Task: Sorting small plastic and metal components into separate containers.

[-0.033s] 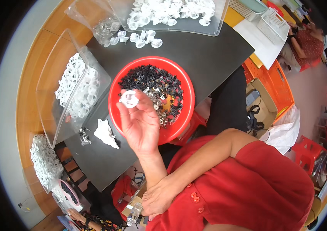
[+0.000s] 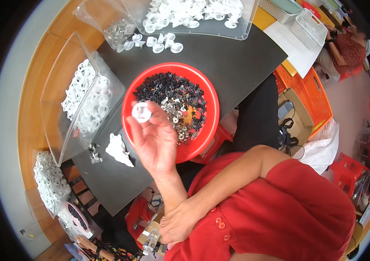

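Observation:
My left hand [image 2: 156, 141] is raised over the near left part of a red basin [image 2: 213, 104], palm up. Between thumb and fingertips it pinches a round white plastic piece [image 2: 141, 112] with a marking or cut-out on its face. Small black parts [image 2: 167, 87] fill the far side of the basin, while small silvery and whitish parts [image 2: 180, 119] lie nearer the middle. My right hand [image 2: 178, 222] is wrapped over my left forearm near the elbow; its fingertips are mostly hidden.
Clear bins [image 2: 76, 135] of white plastic pieces stand left and at the back [image 2: 249, 21]. Loose white pieces [image 2: 167, 43], a crumpled white cloth or tissue [image 2: 118, 150] and a small clump of parts [image 2: 94, 153] lie on the dark table [image 2: 233, 56]. An orange crate [image 2: 324, 102] is at right.
My left hand has shifted slightly left with the white plastic piece, whose face is turned a little more toward view. My right hand stays on the forearm.

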A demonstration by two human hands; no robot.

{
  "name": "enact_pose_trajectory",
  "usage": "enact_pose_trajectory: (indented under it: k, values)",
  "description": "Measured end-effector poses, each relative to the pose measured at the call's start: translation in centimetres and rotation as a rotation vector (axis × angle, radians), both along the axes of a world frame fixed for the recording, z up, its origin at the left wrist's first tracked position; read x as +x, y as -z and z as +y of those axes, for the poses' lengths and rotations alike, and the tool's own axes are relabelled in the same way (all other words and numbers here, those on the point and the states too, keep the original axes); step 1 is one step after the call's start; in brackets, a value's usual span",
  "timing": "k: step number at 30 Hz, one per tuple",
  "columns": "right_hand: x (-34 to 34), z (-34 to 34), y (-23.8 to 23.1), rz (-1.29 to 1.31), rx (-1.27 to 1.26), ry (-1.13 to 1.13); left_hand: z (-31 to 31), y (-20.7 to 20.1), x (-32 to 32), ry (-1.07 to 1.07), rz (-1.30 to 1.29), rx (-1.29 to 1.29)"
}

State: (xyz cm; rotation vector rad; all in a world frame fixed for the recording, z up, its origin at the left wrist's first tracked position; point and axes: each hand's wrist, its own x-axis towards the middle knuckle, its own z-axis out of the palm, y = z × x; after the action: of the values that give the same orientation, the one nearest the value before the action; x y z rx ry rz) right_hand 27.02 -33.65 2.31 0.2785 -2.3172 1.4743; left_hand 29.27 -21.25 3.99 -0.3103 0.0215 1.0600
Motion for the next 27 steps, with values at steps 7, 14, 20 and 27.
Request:
enact_pose_trajectory:
  k: [7,14,20,27]
  values:
    - [0.0,-0.7,-0.4,0.057,0.095,0.024,-0.5,-0.7,-3.0,-0.088,-0.014,0.056]
    - [3.1,0.9,-2.0,0.515,0.231,0.712,-2.2,-0.7,-6.8,-0.129,0.317,0.023]
    - [19.4,8.7,-1.9,-0.180,0.382,1.427,-5.2,0.1,-8.1,-0.200,0.476,0.168]
    - [20.4,9.4,-0.7,-0.328,0.371,1.544,-5.7,0.0,-5.8,-0.129,0.554,0.221]
